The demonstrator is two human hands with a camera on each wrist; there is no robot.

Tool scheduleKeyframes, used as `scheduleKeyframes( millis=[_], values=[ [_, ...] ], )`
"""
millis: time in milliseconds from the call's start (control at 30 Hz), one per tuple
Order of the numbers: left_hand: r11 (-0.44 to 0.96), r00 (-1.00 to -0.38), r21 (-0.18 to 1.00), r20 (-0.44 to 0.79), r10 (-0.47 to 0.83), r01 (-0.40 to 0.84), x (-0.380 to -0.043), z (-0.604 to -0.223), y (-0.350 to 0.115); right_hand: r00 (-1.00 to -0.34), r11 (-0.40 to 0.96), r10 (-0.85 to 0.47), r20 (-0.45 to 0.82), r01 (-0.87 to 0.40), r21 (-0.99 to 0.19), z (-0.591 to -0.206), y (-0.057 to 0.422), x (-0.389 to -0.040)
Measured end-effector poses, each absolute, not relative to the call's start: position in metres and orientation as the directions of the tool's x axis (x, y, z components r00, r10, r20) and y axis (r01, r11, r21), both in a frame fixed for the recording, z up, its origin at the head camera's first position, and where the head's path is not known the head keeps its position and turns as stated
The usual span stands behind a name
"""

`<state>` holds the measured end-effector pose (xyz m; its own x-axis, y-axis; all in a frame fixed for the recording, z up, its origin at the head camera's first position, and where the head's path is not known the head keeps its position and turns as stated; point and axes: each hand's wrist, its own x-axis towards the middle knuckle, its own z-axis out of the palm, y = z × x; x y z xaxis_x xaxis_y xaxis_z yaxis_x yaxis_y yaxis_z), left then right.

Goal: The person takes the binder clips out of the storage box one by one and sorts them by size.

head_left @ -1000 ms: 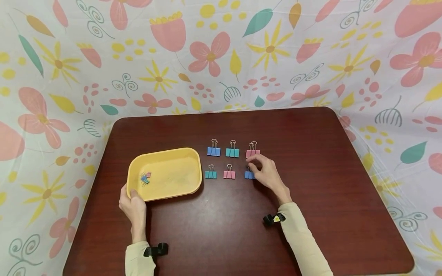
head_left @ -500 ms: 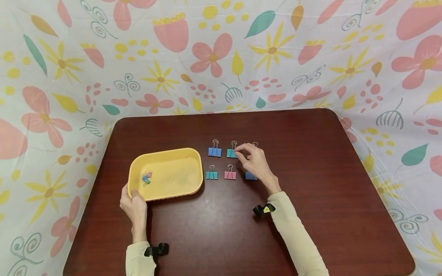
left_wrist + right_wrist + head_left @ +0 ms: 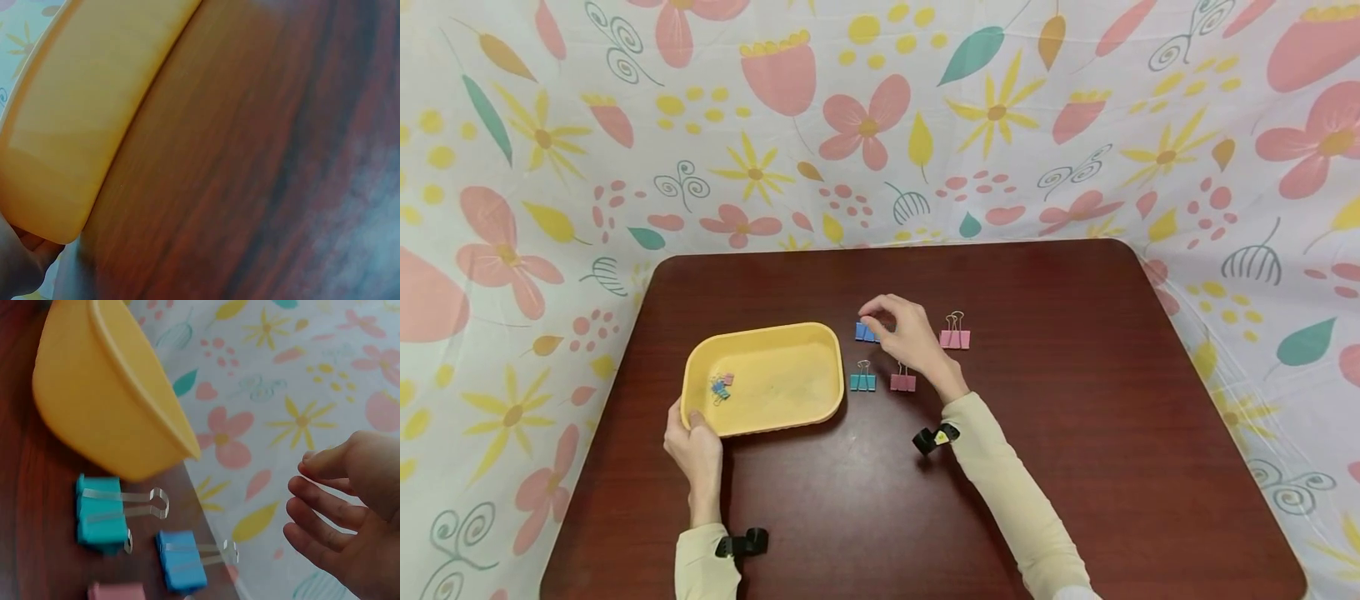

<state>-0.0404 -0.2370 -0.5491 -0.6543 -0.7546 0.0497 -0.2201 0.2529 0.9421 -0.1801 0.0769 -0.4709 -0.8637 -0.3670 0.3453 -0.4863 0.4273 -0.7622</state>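
My left hand (image 3: 694, 446) grips the near left corner of a yellow plastic tray (image 3: 820, 408), thumb over the rim. Several tiny binder clips (image 3: 721, 387) lie in the tray's left end. My right hand (image 3: 910, 337) hovers over the far row of larger binder clips, fingers loosely bent. The right wrist view shows those fingers (image 3: 319, 528) holding nothing, apart from the blue clip (image 3: 181, 562). Left of that blue clip is a teal clip (image 3: 100, 515). A pink clip (image 3: 903, 382) lies by my wrist, another pink clip (image 3: 955, 338) farther right. My hand and forearm hide other clips.
The brown table (image 3: 1150, 458) extends to the right and toward me. A floral curtain (image 3: 865, 183) hangs along its back and sides. The tray's right wall stands close to the leftmost clips.
My right hand has moved left along the far row, from the pink clip past the teal one to the blue one. The clips that show and the left hand's grip look unchanged.
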Motion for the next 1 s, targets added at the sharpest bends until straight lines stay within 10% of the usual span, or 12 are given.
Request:
scheduleKeyframes(
  millis=[1000],
  values=[
    [0.26, -0.658, 0.941, 0.057, -0.751, -0.215, -0.043, -0.551, -0.239, -0.679, 0.445, -0.725, 0.113, -0.588, -0.676, -0.446, -0.075, -0.191]
  ],
)
